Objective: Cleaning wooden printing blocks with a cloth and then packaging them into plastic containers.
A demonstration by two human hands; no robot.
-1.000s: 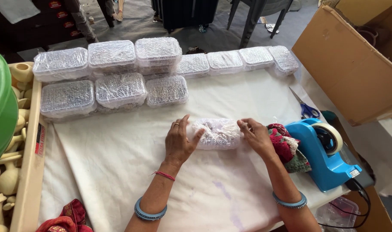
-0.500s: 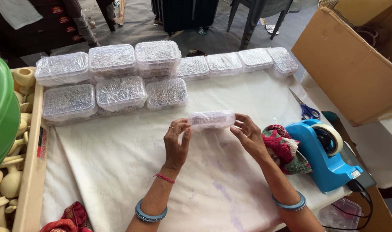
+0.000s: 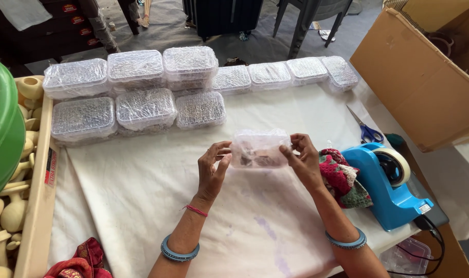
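I hold a small clear plastic box (image 3: 259, 149) wrapped in film above the white cloth, tilted so its flat side faces me. My left hand (image 3: 212, 166) grips its left end with thumb and fingers. My right hand (image 3: 301, 157) pinches its right end. Dark small pieces show through the box's wall. Both wrists wear blue bangles, and the left also has a red thread.
Several wrapped clear boxes (image 3: 142, 85) stand in rows at the back of the table. A blue tape dispenser (image 3: 391, 183), blue-handled scissors (image 3: 367, 131) and a crocheted cloth (image 3: 342, 177) lie at right. A cardboard box (image 3: 425, 77) stands far right; a tray of wooden pieces (image 3: 36, 206) at left.
The box lay on the cloth under both hands a second ago. I have lifted it and turned it up toward me, holding it by both ends.
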